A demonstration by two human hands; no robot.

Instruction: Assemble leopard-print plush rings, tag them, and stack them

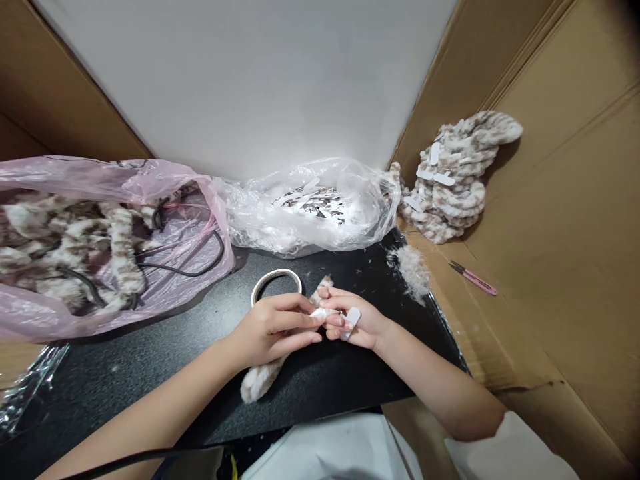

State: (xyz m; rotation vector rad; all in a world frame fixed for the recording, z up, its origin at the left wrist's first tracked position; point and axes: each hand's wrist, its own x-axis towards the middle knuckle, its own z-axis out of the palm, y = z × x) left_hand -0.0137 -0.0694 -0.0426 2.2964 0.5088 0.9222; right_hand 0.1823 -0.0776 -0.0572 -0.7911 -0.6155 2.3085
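My left hand (280, 327) is closed, its fingers pinching a furry brown-and-white strip (263, 380) near the middle of the black table. The strip runs beneath this hand; one end shows at the lower left and the other above the fingers. My right hand (357, 323) meets it fingertip to fingertip, closed around the same strip and a white tag (351, 321). Part of the strip between the hands is hidden by fingers. Just behind my left hand, a roll of tape (276, 273) lies flat.
A pink bag (60, 317) of furry strips lies left on the black table (150, 373). Behind is a clear bag (250, 230) of printed tags. At right are piled tagged furry pieces (450, 193), loose fluff (413, 270) and pink snips (475, 277) on cardboard (505, 340).
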